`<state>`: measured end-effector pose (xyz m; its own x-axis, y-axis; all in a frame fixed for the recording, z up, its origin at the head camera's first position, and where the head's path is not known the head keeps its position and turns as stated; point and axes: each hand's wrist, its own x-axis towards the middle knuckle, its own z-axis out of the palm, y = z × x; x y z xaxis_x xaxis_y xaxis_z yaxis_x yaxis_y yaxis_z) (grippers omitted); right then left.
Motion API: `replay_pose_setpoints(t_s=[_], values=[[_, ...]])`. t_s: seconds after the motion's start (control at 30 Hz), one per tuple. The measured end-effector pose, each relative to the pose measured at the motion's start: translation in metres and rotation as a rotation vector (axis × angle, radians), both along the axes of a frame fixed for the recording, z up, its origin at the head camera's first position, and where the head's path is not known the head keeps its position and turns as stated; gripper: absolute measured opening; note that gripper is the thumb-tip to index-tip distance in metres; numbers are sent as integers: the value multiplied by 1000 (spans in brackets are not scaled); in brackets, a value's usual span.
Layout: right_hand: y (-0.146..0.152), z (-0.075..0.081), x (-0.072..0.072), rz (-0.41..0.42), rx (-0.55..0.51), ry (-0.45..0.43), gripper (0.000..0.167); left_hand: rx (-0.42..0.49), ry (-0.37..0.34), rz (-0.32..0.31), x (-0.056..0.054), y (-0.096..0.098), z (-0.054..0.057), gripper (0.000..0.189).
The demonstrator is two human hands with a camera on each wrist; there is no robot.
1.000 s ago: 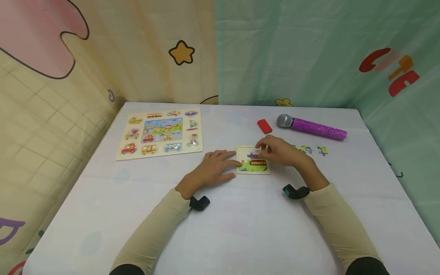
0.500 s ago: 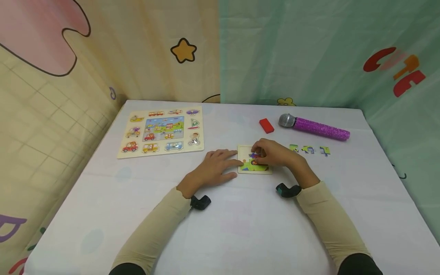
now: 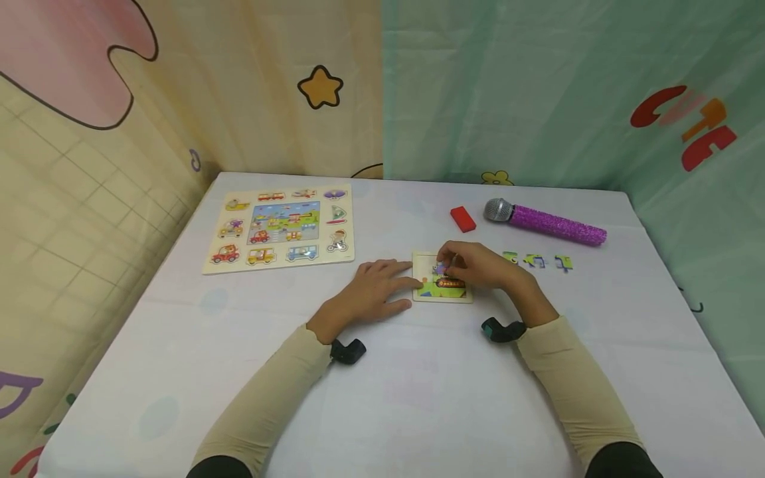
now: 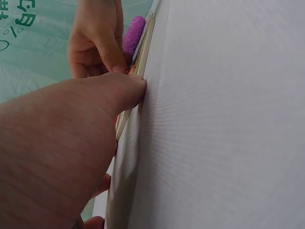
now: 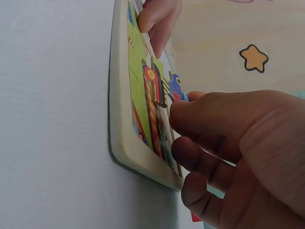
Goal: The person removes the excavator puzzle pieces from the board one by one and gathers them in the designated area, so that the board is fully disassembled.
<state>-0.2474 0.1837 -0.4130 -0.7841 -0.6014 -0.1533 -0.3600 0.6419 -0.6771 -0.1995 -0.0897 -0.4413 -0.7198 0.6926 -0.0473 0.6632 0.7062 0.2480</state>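
A small wooden jigsaw board [image 3: 421,299] with a pale rim lies mid-table, showing a green scene with an orange-brown tank-like track. My left hand [image 3: 379,292] rests at its left side with fingers extended, index fingertip on the board's edge. Over the board's upper part, my right hand [image 3: 481,267] pinches a blue-purple jigsaw piece [image 5: 176,86] between thumb and index finger. In the right wrist view that piece stands tilted above the picture, partly covered by the thumb. Right of this hand lie loose jigsaw pieces [image 3: 534,261] in a row.
A larger vehicle puzzle board [image 3: 277,262] lies at the back left. Behind the small board are a red block [image 3: 463,219] and a purple glitter microphone [image 3: 556,224]. Printed curtains [image 3: 508,99] border the back and sides of the white table [image 3: 382,398].
My right hand has moved slightly left over the board, dipped lower onto the picture, then eased up, showing the orange-brown track again. My left hand stays in place.
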Motion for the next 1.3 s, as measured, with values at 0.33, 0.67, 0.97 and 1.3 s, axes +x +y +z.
replay_pose_setpoints(t_s=[0.33,0.67,0.97,1.3], values=[[0,-3,-2,-4,25,49,24,13,-13,8,2,0,2,47],[18,7,-4,-40,-66,254,18,15,-1,5,2,-1,-2,47],[94,29,12,-278,-27,373,12,24,10,2,1,0,-2,47],[170,-3,44,-326,19,404,14,28,5,6,-1,0,-1,47]])
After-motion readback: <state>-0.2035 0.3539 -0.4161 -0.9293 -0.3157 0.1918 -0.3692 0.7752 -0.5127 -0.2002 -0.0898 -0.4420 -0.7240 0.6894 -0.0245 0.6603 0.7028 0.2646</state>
